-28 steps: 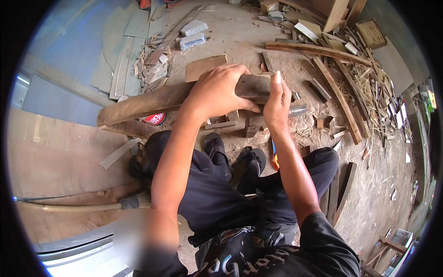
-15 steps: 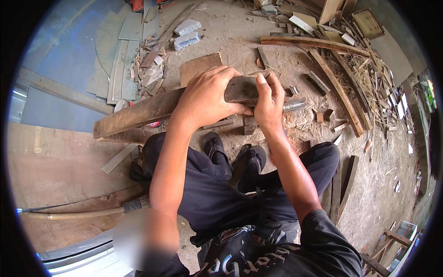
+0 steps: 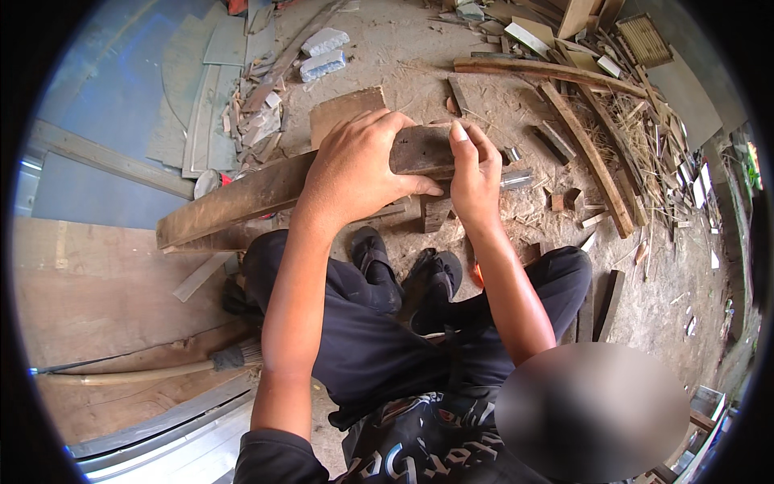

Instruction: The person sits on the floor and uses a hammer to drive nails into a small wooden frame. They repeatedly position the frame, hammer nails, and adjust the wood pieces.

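A long, dark, weathered wooden beam [image 3: 242,198] lies across in front of my knees, its far left end lower in the picture. My left hand [image 3: 351,165] wraps over the beam near its right part, thumb along the near side. At the right end of the beam my right hand [image 3: 477,173] grips it, thumb on top and fingers curled over the far side. Below that end a short block of wood [image 3: 436,216] stands on the ground. A shiny metal piece [image 3: 516,179] shows just right of my right hand; its kind is unclear.
Two pale broken blocks [image 3: 324,64] lie farther off. A flat board [image 3: 347,109] sits behind the beam. Long planks [image 3: 592,157] and scrap fill the right side. A plywood sheet [image 3: 105,282] and a brush with a long handle [image 3: 238,355] are at left.
The beam and both hands have shifted very slightly in the picture, its left end a little farther left. Both hands keep their hold.
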